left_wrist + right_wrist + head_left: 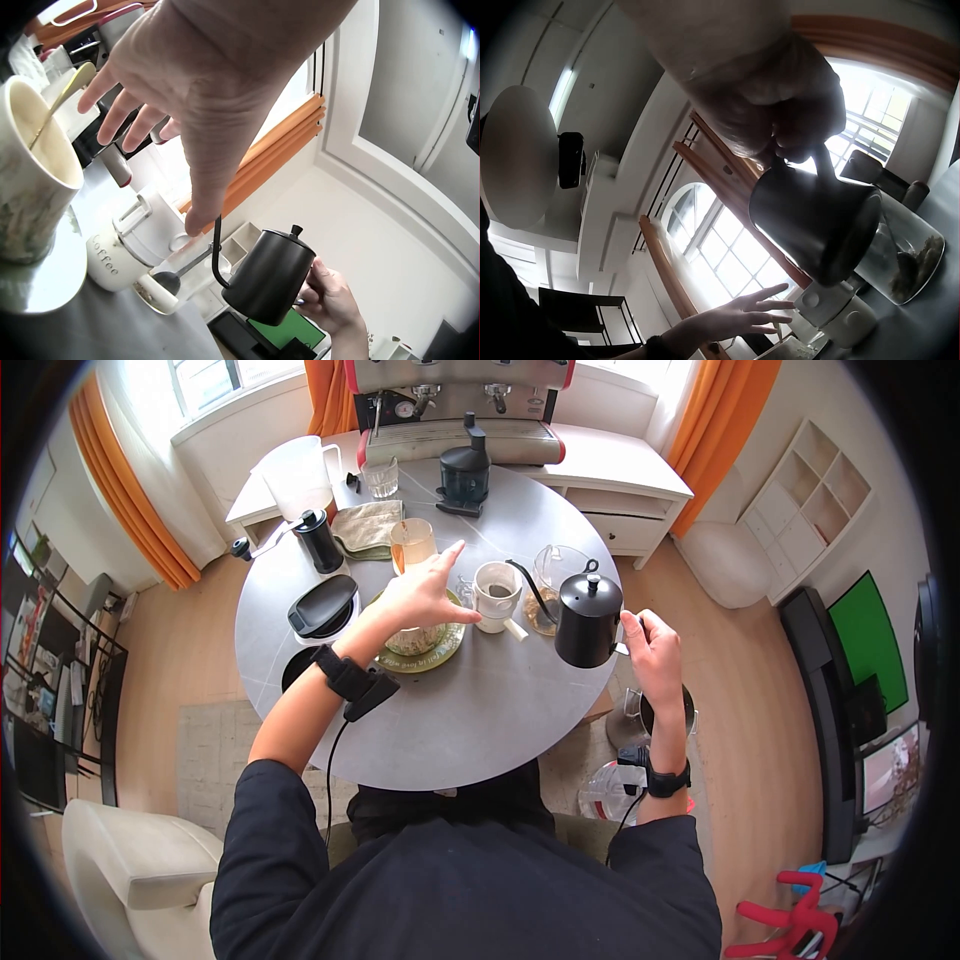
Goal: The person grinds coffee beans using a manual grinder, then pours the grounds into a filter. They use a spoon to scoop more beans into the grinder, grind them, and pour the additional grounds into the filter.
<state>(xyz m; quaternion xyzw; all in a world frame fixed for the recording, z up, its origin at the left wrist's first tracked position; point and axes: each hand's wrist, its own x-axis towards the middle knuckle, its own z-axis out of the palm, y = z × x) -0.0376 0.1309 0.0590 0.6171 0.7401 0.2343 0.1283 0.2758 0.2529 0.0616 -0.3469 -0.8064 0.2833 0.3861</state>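
Note:
My right hand (654, 650) grips the handle of a black gooseneck kettle (588, 622), raised at the table's right side, its spout toward a white coffee cup with a dripper (497, 598). In the left wrist view the kettle (270, 277) hangs right of the white "Coffee" vessel (112, 262). My left hand (425, 595) is spread with fingers extended, holding nothing, above a patterned cup on a green plate (440, 658). A spoon (66, 94) stands in that cup. The right wrist view shows the kettle (817, 221) in front of a glass vessel with brown contents (907, 259).
On the round grey table (450, 730) stand a hand grinder (318, 542), a black-lidded container (325, 608), a folded cloth (368, 528), a glass (381, 478), a white pitcher (298, 478) and a dark appliance (465, 472). An espresso machine (460, 443) is behind.

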